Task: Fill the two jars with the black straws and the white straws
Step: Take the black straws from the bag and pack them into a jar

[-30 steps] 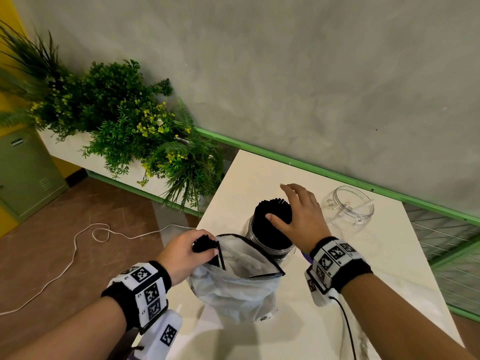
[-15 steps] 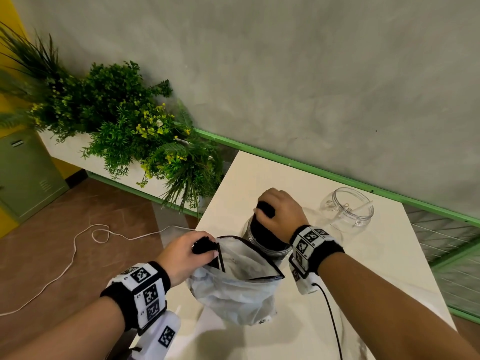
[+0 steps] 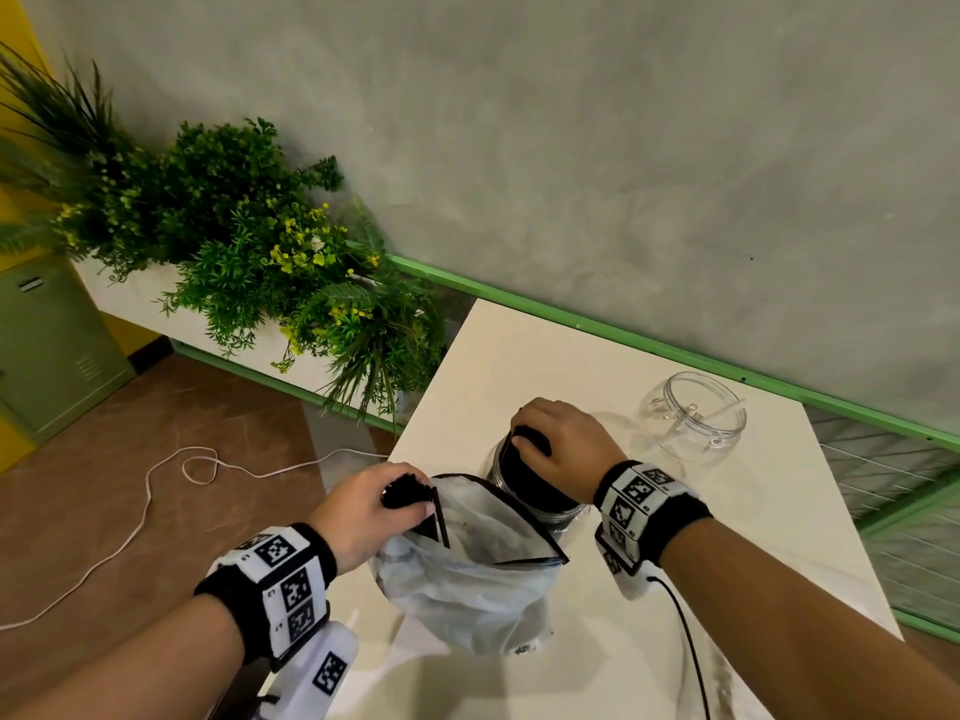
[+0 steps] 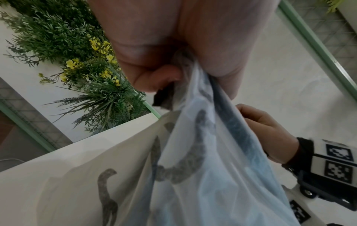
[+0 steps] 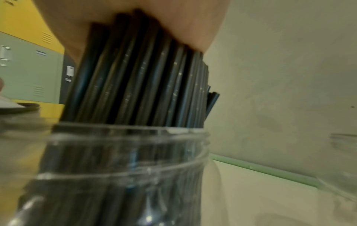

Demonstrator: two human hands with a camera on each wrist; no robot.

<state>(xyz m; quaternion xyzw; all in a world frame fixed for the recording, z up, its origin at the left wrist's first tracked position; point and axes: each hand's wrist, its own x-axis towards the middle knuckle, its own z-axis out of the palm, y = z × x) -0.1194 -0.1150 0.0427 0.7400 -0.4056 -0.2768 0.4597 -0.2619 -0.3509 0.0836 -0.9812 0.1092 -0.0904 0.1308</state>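
On the white table stands a clear jar packed with upright black straws. My right hand lies over their tops, palm down, with its fingers curled round the bundle's far side. My left hand grips the bunched black-edged rim of a translucent plastic bag, which hangs open just in front of the jar. A second clear jar stands at the back right, almost empty. I see no white straws for certain.
Leafy plants in a white planter stand left of the table. A white cable trails over the brown floor. A green rail runs along the grey wall behind the table. A green locker is far left.
My right hand, spread above the straws a second ago, has come down onto their tops and curled round them. The left hand and the bag have stayed put.
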